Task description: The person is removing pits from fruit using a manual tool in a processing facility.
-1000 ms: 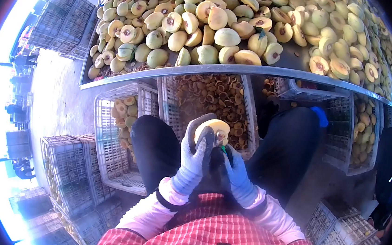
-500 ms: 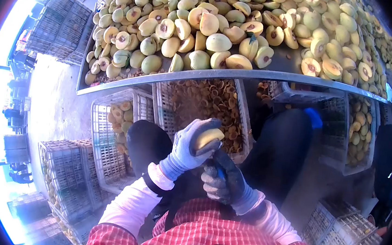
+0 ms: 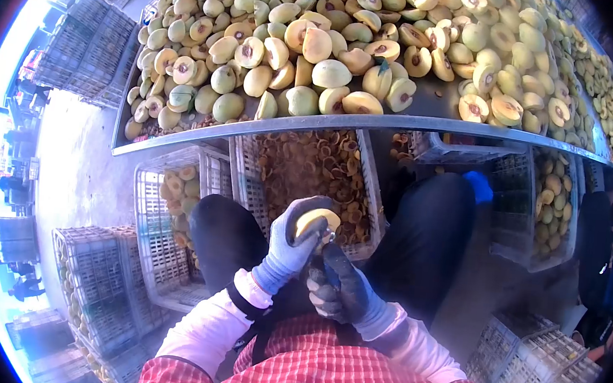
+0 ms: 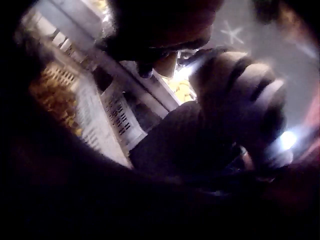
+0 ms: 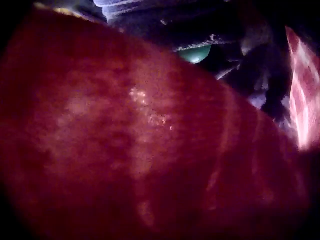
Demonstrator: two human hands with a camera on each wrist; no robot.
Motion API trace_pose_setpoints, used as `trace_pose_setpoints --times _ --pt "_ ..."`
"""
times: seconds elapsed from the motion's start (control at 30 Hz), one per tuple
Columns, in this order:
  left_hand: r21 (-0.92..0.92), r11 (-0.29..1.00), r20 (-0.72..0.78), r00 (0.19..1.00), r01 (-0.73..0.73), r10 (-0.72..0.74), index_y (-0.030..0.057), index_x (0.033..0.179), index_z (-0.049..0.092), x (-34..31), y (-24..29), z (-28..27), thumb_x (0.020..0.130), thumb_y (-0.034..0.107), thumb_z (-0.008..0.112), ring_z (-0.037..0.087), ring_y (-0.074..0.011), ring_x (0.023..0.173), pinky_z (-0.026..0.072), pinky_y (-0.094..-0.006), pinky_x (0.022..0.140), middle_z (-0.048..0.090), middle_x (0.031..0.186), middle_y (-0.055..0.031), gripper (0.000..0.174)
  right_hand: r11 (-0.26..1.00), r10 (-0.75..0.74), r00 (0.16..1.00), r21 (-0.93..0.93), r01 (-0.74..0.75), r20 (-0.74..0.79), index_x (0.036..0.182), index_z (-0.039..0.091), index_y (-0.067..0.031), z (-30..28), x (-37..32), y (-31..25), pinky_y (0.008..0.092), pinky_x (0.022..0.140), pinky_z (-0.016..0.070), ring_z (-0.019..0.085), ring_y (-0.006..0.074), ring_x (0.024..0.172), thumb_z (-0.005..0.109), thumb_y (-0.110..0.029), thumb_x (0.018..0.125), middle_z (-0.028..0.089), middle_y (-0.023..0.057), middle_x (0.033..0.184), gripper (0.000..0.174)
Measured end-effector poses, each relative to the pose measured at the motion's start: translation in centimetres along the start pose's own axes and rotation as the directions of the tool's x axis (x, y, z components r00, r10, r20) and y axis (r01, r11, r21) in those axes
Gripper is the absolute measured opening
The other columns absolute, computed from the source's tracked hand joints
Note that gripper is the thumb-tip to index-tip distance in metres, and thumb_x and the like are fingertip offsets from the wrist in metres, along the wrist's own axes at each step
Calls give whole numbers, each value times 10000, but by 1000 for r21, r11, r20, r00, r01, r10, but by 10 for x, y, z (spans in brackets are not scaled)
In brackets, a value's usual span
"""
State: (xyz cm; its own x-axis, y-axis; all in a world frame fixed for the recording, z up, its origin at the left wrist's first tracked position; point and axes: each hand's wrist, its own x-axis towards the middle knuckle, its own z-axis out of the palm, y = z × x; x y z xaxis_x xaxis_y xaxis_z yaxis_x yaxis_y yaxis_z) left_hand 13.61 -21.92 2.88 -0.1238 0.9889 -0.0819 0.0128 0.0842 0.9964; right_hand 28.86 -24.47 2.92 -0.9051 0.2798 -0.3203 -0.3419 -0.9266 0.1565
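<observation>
In the head view my gloved left hand [image 3: 292,240] grips a yellow peach half [image 3: 316,220], its fingers and thumb curled round the sides. My gloved right hand [image 3: 343,286] is just below and to the right, fingers curled round a small tool. Most of that tool is covered by the glove; its green rounded handle end [image 5: 195,53] shows in the right wrist view. A bit of metal shows at the peach, near the right thumb. The left wrist view is dark, with the curled right-hand fingers [image 4: 250,82] at its right.
A metal-edged table [image 3: 371,122] heaped with peach halves [image 3: 331,73] stands in front. Beneath it, between the knees, a crate [image 3: 370,186] holds brown-yellow scraps [image 3: 302,162]. Another crate [image 3: 163,252] with peaches is by the left knee. Stacked crates [image 3: 106,269] stand farther left.
The right hand has turned, so its curled fingers now face up, and drawn lower beside the left. The peach half was tipped away at half a second ago and now tilts slightly back up.
</observation>
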Motion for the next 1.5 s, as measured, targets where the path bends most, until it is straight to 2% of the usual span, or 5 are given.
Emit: trace_pose_setpoints --times 0.17,0.33,0.5,0.73,1.5 --pt "485 764 281 903 -425 324 -38 1148 563 13 9 -8 828 74 627 645 -158 831 530 -307 732 662 1031 -112 344 958 72 966 254 -136 248 862 561 -113 -17 4 1 221 360 300 361 97 394 423 -555 953 442 -11 566 472" --pt "-224 948 -89 965 224 -249 -17 1153 570 -7 -15 11 901 255 616 638 -145 848 526 -265 778 650 1004 -94 374 813 -310 912 -573 107 -269 868 536 -104 18 -4 -4 238 343 279 382 105 370 473 -499 958 461 9 563 410" --pt "-200 945 -121 951 259 -286 -16 1146 579 -7 -9 16 905 257 600 627 -143 869 520 -263 760 647 1038 -98 365 724 -429 874 -665 184 -226 899 538 -110 12 0 0 234 355 322 436 116 389 517 -468 947 521 14 596 362" --pt "-47 994 99 991 96 -91 -7 1164 583 6 1 10 885 121 599 603 -135 922 496 -266 826 641 1037 -86 308 990 75 990 109 -89 122 825 528 -120 -7 -2 -4 232 372 321 379 105 404 421 -560 950 427 -7 566 469" --pt "-840 472 -110 770 266 -629 77 991 585 -22 -6 -31 828 427 640 615 -188 661 520 -271 539 625 863 -77 390 983 -94 978 -140 121 185 779 503 -99 -24 19 11 231 349 315 397 108 377 477 -512 947 448 13 554 446"
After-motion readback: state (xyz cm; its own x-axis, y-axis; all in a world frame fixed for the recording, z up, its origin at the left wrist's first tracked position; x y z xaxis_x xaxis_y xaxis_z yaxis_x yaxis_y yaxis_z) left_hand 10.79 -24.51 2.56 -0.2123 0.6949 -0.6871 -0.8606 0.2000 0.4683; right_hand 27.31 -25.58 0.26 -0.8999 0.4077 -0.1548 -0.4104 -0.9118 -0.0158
